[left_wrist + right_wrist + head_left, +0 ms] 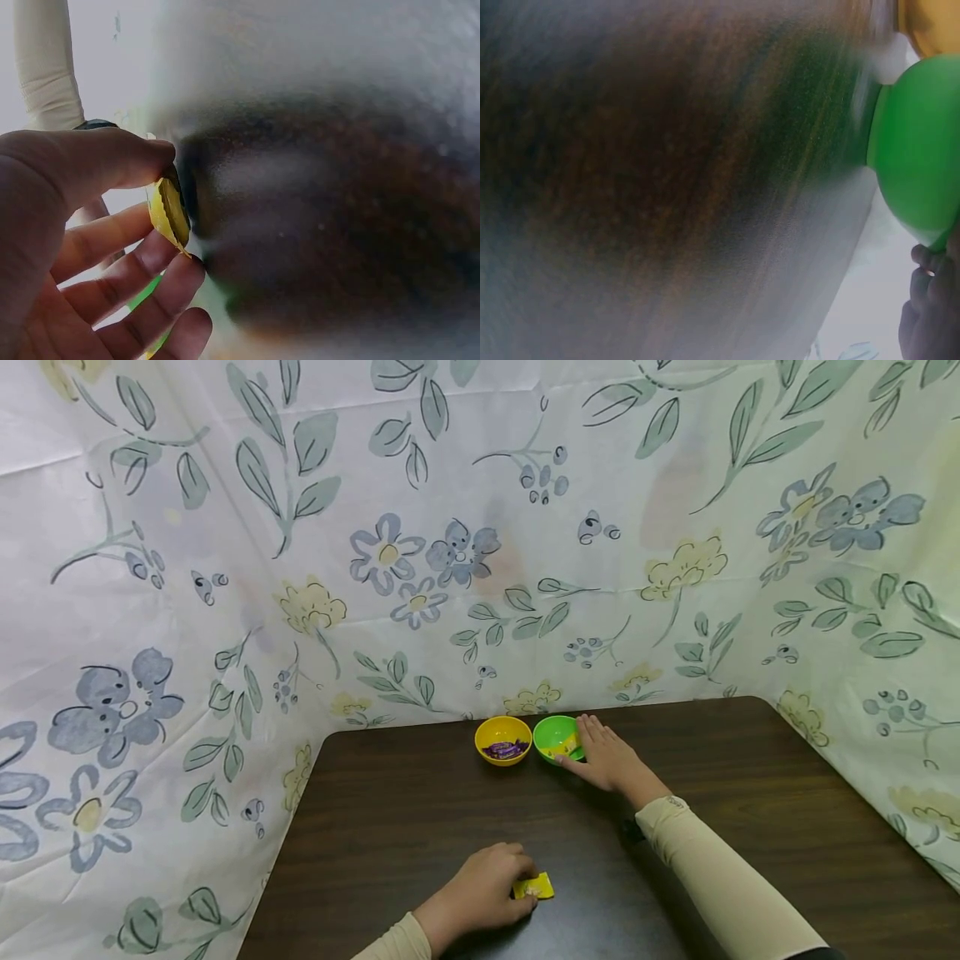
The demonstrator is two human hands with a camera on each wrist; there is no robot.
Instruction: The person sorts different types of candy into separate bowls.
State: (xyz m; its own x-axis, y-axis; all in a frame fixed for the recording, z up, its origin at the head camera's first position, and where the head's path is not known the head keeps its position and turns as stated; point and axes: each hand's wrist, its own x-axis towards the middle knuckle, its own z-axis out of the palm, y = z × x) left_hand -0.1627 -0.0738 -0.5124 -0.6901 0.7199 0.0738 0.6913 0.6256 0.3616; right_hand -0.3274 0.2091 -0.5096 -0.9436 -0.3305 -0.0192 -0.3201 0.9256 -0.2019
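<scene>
My left hand (487,885) pinches a small yellow wrapped candy (536,887) close over the near part of the table. In the left wrist view the thumb presses the candy (169,214) from above, with the fingers spread beneath. At the back, my right hand (606,755) lies along the right side of a green bowl (546,727), fingers straight and thumb by the near rim. Inside that bowl are yellow wrapped candies (562,747). The right wrist view shows the fingers (924,300) at the edge of the green bowl (922,142).
A yellow bowl (495,727) with purple wrapped candies (507,749) stands just left of the green one. Both sit near the back edge of the dark wooden table (405,810). A floral cloth (525,652) hangs behind and around the table.
</scene>
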